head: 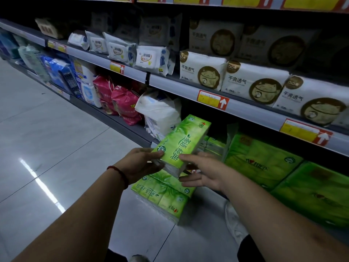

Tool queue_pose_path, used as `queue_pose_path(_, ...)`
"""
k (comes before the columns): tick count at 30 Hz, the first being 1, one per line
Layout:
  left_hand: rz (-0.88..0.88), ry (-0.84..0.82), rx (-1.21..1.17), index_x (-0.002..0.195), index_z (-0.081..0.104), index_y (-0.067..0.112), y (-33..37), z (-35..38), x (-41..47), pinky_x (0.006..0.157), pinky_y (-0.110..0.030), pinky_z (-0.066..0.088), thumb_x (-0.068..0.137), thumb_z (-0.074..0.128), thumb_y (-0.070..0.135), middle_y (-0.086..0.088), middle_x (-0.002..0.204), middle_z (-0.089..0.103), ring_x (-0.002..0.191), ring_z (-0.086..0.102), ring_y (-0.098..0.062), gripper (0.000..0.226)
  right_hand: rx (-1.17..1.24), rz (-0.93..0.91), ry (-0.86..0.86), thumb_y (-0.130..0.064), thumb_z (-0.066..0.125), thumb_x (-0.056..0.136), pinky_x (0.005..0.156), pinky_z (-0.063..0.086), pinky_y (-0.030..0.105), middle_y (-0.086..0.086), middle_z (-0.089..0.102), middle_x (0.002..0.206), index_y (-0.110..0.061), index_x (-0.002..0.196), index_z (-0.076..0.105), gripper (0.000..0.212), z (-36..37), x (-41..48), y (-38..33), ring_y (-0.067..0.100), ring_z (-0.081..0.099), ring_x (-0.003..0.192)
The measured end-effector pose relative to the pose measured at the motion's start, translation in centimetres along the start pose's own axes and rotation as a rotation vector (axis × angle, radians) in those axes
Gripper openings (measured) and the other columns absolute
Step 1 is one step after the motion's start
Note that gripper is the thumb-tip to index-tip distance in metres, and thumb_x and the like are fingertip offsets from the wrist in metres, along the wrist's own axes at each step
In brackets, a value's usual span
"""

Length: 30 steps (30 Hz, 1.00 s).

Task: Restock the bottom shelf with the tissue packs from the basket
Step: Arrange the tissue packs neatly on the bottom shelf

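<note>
A long green tissue pack (181, 142) is held tilted in front of the bottom shelf (120, 121), its far end pointing into the shelf opening. My left hand (139, 163) grips its near left end, thumb on top. My right hand (200, 171) touches its near right side with fingers spread and mostly straight. More green tissue packs (164, 195) lie stacked below my hands on the floor; any basket under them is hidden. Large green tissue packs (264, 161) fill the bottom shelf to the right.
White bagged packs (160, 114) and pink bags (124, 104) stand on the bottom shelf left of the opening. The shelf above carries white tissue packs (251, 82) behind price tags (212, 100). Glossy floor tiles (47, 148) stretch to the left. My shoe (234, 222) is lower right.
</note>
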<state>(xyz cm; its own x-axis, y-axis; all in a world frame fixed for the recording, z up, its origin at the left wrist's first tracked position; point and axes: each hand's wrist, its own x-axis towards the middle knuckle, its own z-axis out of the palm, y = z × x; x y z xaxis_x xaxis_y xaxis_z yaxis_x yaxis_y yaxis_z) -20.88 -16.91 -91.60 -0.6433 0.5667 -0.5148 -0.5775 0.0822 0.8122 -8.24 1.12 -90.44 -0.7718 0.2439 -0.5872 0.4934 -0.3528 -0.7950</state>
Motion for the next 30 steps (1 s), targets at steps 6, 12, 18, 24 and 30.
queue_pose_path(6, -0.067, -0.01, -0.001, 0.096, 0.064, -0.003, -0.4, 3.0, 3.3, 0.07, -0.037, 0.065, 0.093, 0.068, 0.002, -0.018, 0.095, 0.059, 0.077, 0.067, -0.028, 0.007, 0.002, -0.03, 0.139, -0.016, 0.082, 0.085, 0.068, 0.063, 0.045, 0.017, 0.071, 0.117, -0.012, 0.133, 0.055, 0.055, -2.3, 2.7, 0.8, 0.034, 0.073, 0.078)
queue_pose_path(12, -0.141, -0.038, 0.103, 0.107, 0.065, 0.022, -2.0, 5.4, 7.4, 0.098, -0.045, 0.056, 0.092, 0.074, 0.021, -0.002, 0.119, 0.066, 0.113, 0.068, -0.031, 0.017, 0.112, 0.021, 0.166, -0.001, 0.072, 0.09, 0.089, 0.059, 0.057, 0.018, 0.068, 0.121, -0.01, 0.124, 0.057, 0.038, -5.9, 5.2, -0.2, 0.04, 0.07, 0.098)
queue_pose_path(18, -0.169, -0.052, 0.076, 0.103, 0.067, 0.006, -4.3, 8.5, 11.8, 0.067, -0.026, 0.061, 0.098, 0.066, 0.014, -0.009, 0.099, 0.062, 0.086, 0.062, -0.022, 0.01, 0.033, 0.155, 0.299, -0.007, 0.062, 0.09, 0.077, 0.062, 0.051, 0.014, 0.061, 0.104, -0.011, 0.115, 0.056, 0.026, -8.3, 8.2, -0.1, 0.036, 0.067, 0.091)
queue_pose_path(24, -0.054, 0.027, 0.026, 0.129, 0.054, -0.014, -6.0, 11.7, 16.6, 0.061, -0.02, 0.056, 0.093, 0.073, 0.013, -0.015, 0.09, 0.061, 0.074, 0.06, -0.018, 0.049, 0.049, 0.147, 0.449, -0.014, 0.055, 0.088, 0.063, 0.056, 0.038, 0.013, 0.056, 0.104, -0.015, 0.098, 0.055, 0.01, -10.4, 11.7, -0.9, 0.03, 0.061, 0.093)
queue_pose_path(30, -0.009, 0.086, 0.091, 0.142, 0.049, -0.009, -7.8, 15.3, 20.8, 0.058, -0.019, 0.054, 0.091, 0.076, 0.01, -0.011, 0.086, 0.069, 0.065, 0.065, -0.012, 0.061, 0.181, 0.116, 0.567, -0.016, 0.057, 0.089, 0.063, 0.051, 0.037, 0.016, 0.061, 0.12, -0.013, 0.103, 0.059, 0.014, -13.4, 14.0, -0.4, 0.032, 0.061, 0.102)
